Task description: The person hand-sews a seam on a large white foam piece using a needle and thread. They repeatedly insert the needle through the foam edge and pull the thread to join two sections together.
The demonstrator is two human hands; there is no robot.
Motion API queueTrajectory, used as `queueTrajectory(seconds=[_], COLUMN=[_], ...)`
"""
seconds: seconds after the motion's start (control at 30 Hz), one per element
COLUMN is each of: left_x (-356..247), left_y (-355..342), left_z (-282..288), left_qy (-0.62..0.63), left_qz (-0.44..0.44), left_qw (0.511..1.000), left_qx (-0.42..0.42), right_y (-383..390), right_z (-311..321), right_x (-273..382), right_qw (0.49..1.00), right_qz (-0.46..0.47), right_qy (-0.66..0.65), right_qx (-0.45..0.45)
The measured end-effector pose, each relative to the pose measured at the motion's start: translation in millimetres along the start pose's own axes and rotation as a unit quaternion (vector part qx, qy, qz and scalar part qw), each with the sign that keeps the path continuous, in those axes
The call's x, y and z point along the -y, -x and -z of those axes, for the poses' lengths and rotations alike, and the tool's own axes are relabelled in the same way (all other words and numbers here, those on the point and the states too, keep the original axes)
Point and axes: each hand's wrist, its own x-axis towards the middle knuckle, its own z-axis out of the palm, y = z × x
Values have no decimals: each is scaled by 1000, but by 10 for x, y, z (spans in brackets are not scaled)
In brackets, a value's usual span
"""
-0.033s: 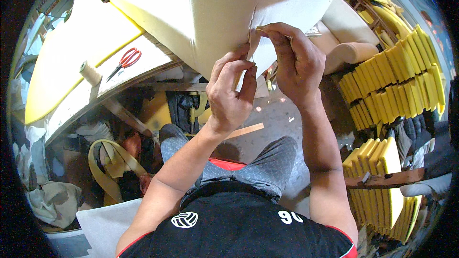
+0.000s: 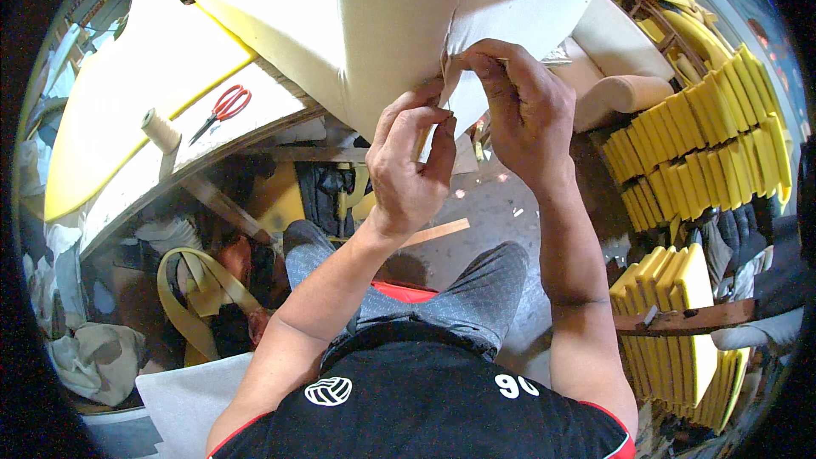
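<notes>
A large upholstered piece in off-white fabric [image 2: 399, 17] hangs over the top middle, with a stitched seam [image 2: 459, 0] running down it. At the seam's lower end, my left hand [image 2: 412, 157] is closed, pinching the fabric's edge between thumb and fingers. A thin dark sliver shows at its fingertips, too small to name. Just right of the seam, my right hand [image 2: 527, 110] is closed in a pinch on a thin sewing needle [image 2: 460, 58], its tip against the fabric. The two hands are close together but apart.
On the wooden table at left lie red-handled scissors [image 2: 219, 112], beside a standing thread spool [image 2: 160, 129] and a yellow foam sheet [image 2: 93, 153]. Stacked yellow foam pads [image 2: 705, 144] fill the right side. A beige armchair [image 2: 616, 59] stands behind. A wooden strip [image 2: 438, 232] lies below my hands.
My right hand has shifted very slightly left, and the needle at its fingertips shows at a slightly different angle. My left hand has stayed in place on the fabric.
</notes>
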Motion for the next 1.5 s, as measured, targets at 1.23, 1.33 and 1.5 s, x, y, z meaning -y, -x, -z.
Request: queueTrajectory(seconds=[1.23,1.33,1.5], left_x=[-15,-159,-317], left_y=[-118,-30,49], left_z=[-11,137,200], left_qy=[158,335,64], left_qz=[221,348,119], left_qw=[962,875,981], left_qx=[7,44,140], right_y=[-504,-385,-141], right_z=[231,181,75], right_x=[256,129,158], right_qw=[964,973,941], right_qz=[-103,-121,-240], right_qy=[51,-16,-178], right_qx=[238,195,158])
